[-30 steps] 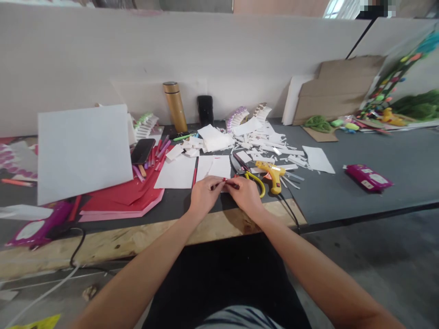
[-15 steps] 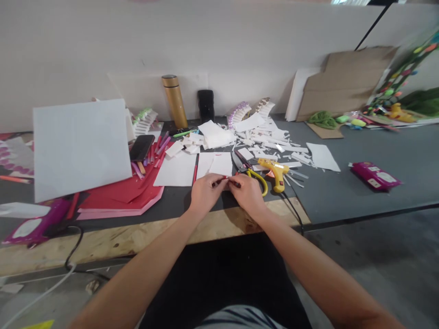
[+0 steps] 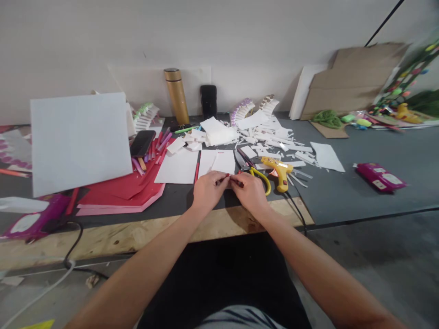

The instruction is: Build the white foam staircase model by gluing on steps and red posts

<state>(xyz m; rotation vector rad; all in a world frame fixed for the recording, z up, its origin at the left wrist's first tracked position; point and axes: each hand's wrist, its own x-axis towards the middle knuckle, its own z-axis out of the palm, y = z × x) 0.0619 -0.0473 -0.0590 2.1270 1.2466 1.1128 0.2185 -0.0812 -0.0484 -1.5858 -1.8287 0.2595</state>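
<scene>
My left hand [image 3: 208, 188] and my right hand [image 3: 249, 191] meet over the front edge of the table, fingers pinched together on a small red strip [image 3: 230, 178] held between them. White paper sheets [image 3: 219, 162] lie just beyond my fingers. Yellow-handled scissors [image 3: 255, 171] and a yellow glue gun [image 3: 279, 169] rest immediately right of my right hand.
Red paper sheets [image 3: 123, 192] and a large white board [image 3: 78, 139] sit to the left, with a phone [image 3: 142, 143] and coloured pens. A gold flask [image 3: 176, 96], white foam scraps [image 3: 270, 137], a purple packet [image 3: 380, 177], cardboard [image 3: 350, 87] and a black cable [image 3: 73, 256] are also about.
Both hands stay pinched on the red strip in nearly the same spot. The view has tilted slightly, so the table items sit a little higher and to the right.
</scene>
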